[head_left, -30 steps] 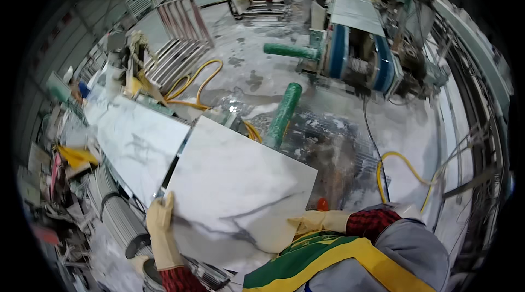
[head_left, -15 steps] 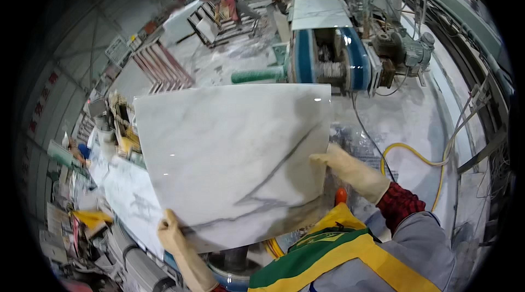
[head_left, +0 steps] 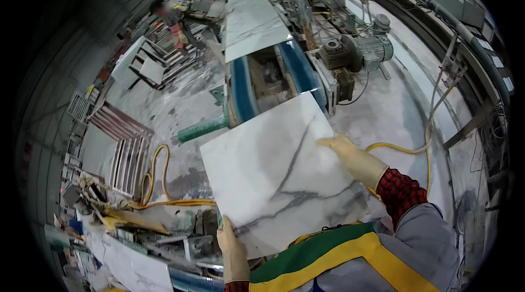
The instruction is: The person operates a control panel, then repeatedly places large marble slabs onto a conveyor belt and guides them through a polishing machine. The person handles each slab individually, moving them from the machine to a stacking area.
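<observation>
Workshop hall, grey floor [head_left: 176,107] showing damp patches. One white, grey-veined slab [head_left: 284,174], centre: tilting in mid-air, left hand [head_left: 233,245] gripping the lower-left edge, right hand [head_left: 356,159] gripping the right edge; thumbs are lying on the face, other fingers apparently curling beneath, out of sight. Stage, as judged: lifting done, setting down not yet done. One blue-belted conveyor [head_left: 245,91], standing beyond the far edge, contact uncertain, carrying a second slab [head_left: 254,25]. One green cylinder [head_left: 201,129], jutting leftward, and one yellow hose [head_left: 155,177], looping near a slatted rack [head_left: 126,165], are cluttering the floor. One motor [head_left: 373,52], standing right.
</observation>
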Tool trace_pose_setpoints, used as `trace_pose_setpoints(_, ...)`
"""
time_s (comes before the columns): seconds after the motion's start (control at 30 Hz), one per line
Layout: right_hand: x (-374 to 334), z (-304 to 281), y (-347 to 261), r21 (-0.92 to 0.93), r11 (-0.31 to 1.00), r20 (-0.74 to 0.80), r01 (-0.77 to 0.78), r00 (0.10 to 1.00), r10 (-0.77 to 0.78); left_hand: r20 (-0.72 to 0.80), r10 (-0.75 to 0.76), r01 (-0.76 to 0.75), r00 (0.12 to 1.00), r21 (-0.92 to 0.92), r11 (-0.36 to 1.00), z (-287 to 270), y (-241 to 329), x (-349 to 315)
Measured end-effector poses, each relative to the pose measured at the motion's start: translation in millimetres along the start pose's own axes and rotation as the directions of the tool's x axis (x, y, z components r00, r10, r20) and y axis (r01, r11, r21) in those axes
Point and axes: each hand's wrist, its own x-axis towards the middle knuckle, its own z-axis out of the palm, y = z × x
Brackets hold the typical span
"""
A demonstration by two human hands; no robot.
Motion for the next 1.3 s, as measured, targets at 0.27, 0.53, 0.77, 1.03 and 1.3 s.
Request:
trace_pose_setpoints(0.27,125.3,-70.2,29.1,-0.459,0.765,0.177,0.451,0.891,-0.419,0.275,0.051,-0.165,0.96,0.411,0.897,116.0,-1.1,127.1)
trace_pose_setpoints(0.53,213.9,-49.5,-63.0,-0.75,0.374,0.279,0.546,0.773,-0.57,0.381,-0.111,0.002,0.918,0.274,0.962,242.8,54.5,249.6)
trace_pose_setpoints(0.77,219.4,-34.5,-110.7,-0.772,0.307,0.294,0.556,0.741,-0.604,0.401,-0.058,-0.238,0.914,0.647,0.724,298.0,101.2,277.5)
trace_pose_setpoints(1.03,165.6,-50.6,-61.3,-0.173,0.962,0.221,-0.209,0.944,0.245,0.487,-0.322,0.157,0.812,0.35,0.924,318.1,112.8,314.9)
trace_pose_setpoints(1.3,172.1,-22.6,-70.3,-0.028,0.989,-0.017,-0.144,0.99,0.143,0.452,-0.546,0.384,0.706,0.403,0.831,299.8,102.5,323.3)
